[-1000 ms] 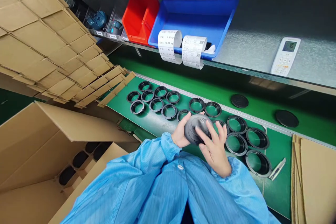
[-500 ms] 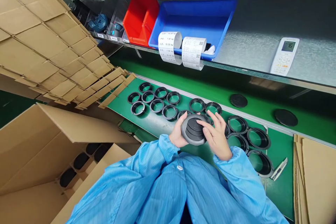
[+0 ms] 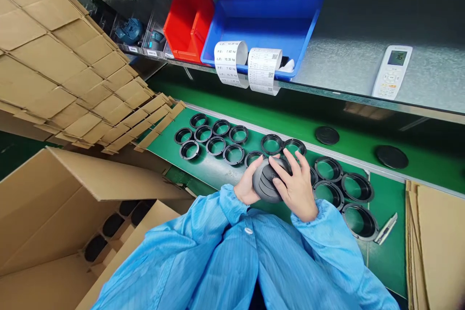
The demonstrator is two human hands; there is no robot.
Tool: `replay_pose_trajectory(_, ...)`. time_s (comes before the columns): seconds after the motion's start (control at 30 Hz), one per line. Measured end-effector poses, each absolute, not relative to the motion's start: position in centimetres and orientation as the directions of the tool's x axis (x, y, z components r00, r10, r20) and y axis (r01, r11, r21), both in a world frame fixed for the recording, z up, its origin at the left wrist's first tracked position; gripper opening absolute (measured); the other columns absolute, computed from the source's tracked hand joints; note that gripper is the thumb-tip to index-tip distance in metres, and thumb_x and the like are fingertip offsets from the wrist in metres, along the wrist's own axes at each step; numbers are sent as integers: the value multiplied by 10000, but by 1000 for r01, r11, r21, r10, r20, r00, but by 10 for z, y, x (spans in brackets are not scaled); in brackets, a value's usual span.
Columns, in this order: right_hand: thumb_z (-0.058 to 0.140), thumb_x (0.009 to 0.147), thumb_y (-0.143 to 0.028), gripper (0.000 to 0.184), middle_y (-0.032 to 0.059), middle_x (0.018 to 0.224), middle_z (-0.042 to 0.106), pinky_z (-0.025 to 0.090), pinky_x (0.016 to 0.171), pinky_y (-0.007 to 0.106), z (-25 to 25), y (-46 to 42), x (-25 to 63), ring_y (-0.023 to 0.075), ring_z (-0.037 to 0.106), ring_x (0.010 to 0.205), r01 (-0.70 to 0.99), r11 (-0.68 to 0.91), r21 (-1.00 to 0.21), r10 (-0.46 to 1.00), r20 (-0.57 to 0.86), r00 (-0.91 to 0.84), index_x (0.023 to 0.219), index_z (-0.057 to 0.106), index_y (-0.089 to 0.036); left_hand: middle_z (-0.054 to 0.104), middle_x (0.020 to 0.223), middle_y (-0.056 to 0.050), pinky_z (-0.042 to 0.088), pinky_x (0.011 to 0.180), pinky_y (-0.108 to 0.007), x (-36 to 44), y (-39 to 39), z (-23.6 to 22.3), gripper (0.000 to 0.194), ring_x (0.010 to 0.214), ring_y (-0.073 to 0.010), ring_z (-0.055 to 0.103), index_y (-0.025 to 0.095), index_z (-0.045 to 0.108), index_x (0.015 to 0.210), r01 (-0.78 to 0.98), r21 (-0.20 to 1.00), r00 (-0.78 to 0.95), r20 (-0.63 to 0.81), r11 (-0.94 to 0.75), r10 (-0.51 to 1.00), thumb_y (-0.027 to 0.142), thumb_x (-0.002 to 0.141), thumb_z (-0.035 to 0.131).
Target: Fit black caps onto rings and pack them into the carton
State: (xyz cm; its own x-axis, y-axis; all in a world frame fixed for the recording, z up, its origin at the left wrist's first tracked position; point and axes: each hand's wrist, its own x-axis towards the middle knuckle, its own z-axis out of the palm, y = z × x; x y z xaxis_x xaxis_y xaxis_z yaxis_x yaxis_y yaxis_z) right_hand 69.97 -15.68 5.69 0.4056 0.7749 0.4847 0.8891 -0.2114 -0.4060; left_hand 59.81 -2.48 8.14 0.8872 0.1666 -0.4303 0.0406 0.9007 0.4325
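A round black air vent (image 3: 267, 189) with curved slats across its face rests in my left hand (image 3: 249, 186), whose fingers wrap round its left side and underside. My right hand (image 3: 296, 186) lies over the vent's right side, thumb and forefinger touching the slats. Its other fingers stretch out apart from each other. Part of the vent is hidden beneath that hand. Just behind both hands, black rings (image 3: 271, 144) stand on the green bench (image 3: 218, 174), several to the left and several more, including a larger ring (image 3: 358, 188), to the right.
An open carton (image 3: 76, 232) holding black round parts stands left, below cardboard dividers (image 3: 72, 58). A utility knife (image 3: 387, 228) lies near flat cardboard (image 3: 436, 242). Black discs (image 3: 391, 156) lie behind. The shelf bears a blue bin (image 3: 265, 22), red bin (image 3: 191, 22), label rolls (image 3: 263, 70) and remote control (image 3: 392, 72).
The vent's slatted face has turned and tilted, its slats now looking more raised. My right hand has moved a little left, further over the vent. The camera view has shifted slightly.
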Motion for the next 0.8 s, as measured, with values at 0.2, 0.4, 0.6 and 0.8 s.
replay_pose_trajectory(0.2,468,1008,-451,419,64,1572,388,211,1149,708,58,-159,698,414,286,1426,899,-332,-284,746,504,435,1400,583,-359,729,1166,-115,469,1049,-387,597,-29,81,538,1133,-269,663,172,608,1365,51,412,852,-494,910,175,517,964,508)
replay_pose_trajectory(0.4,431,1018,-449,452,64,1596,356,212,1160,686,56,-148,693,401,263,1443,915,-274,-296,793,469,389,1432,556,-314,736,1137,-124,466,1055,-384,601,-29,75,524,1123,-273,667,136,634,1321,4,387,842,-498,922,206,500,960,520)
replay_pose_trajectory(0.6,444,1023,-329,350,57,1532,421,300,1150,615,43,-162,716,351,306,1410,823,-311,-475,662,513,546,1278,683,-313,739,1106,-147,472,1050,-422,598,-13,72,547,1084,-278,679,102,634,1301,-3,387,842,-497,922,211,514,973,488)
replay_pose_trajectory(0.8,420,1031,-348,349,28,1527,410,305,1177,573,38,-158,708,317,260,1428,776,-138,-615,756,441,484,1228,708,-317,739,1104,-143,473,1044,-432,599,-9,73,549,1074,-279,681,116,640,1294,21,374,850,-496,927,181,529,975,468)
